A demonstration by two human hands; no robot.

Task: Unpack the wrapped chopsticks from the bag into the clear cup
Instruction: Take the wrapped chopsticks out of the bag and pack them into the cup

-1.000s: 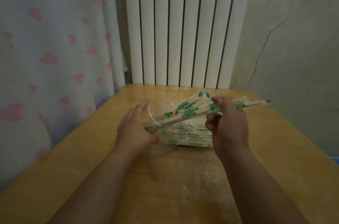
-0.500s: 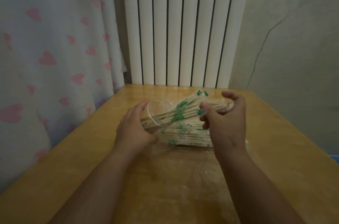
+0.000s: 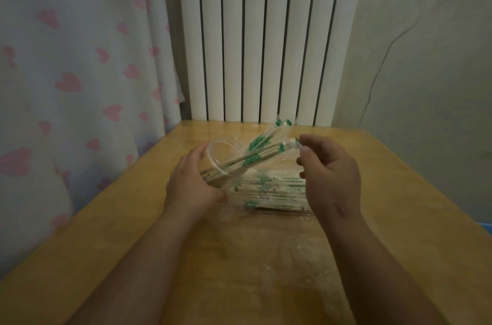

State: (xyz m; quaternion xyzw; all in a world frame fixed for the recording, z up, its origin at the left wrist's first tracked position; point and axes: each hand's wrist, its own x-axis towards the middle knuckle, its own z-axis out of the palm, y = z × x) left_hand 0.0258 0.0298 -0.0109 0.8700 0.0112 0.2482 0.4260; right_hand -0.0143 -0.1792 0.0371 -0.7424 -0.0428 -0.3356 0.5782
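From my feed, the left hand [image 3: 191,181] has its fingers and thumb wrapped round the lower part of the clear cup [image 3: 222,149]. It holds the cup tipped over, with the mouth facing up and to the right, just above the table [image 3: 399,191]. The palm hides the base of the cup from me.

Several wrapped chopsticks [image 3: 255,157] sit in the cup at a slant. Their green-printed ends stick far out past the rim, toward the radiator [image 3: 266,32].

The right hand [image 3: 330,173] is right at the outer end of one of these sticks, fingers loosely curled. The index fingertip and thumb are on either side of the wrapper's tip. I cannot tell whether they pinch it or only touch it.

Below and between the hands, the clear bag [image 3: 269,209] lies flat on the table with a bundle [image 3: 274,187] of wrapped sticks inside it, running left to right. The right hand covers the bag's right end, and the cup overlaps its left end. Pale smudges mark the tabletop nearer to me.

A curtain [image 3: 66,58] with pink hearts hangs on the left, and a cracked wall [image 3: 426,72] stands on the right.
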